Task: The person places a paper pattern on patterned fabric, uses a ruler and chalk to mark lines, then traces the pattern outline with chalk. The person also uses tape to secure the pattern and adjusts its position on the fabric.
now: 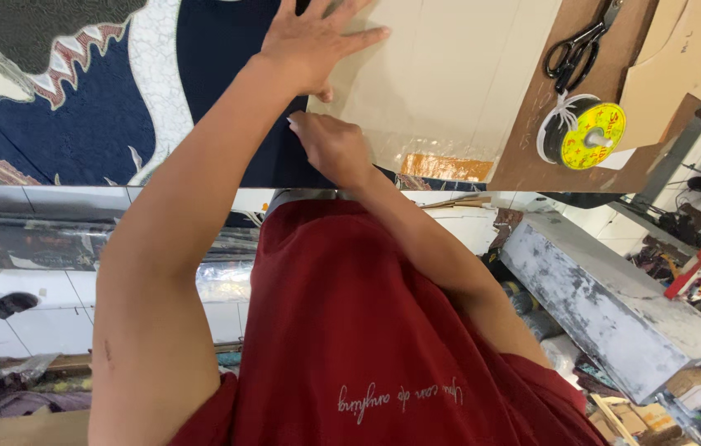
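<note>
At far left lies the patterned blue cloth (pixel 53 99). My left hand (pixel 317 41) presses spread and flat on the pale paper sheet (pixel 449 74), which lies over the dark fabric (pixel 218 83). My right hand (pixel 330 144) is curled at the sheet's near edge; I cannot tell whether it grips anything. I judge the sheet is being pinned down for edge work, which calls for steady pressure. Scissors (pixel 575 51) lie further right.

- One view only, from the head, looking steeply down the person's own chest.
- Close to the bench (pixel 582 157) edge; floor shows below.
</note>
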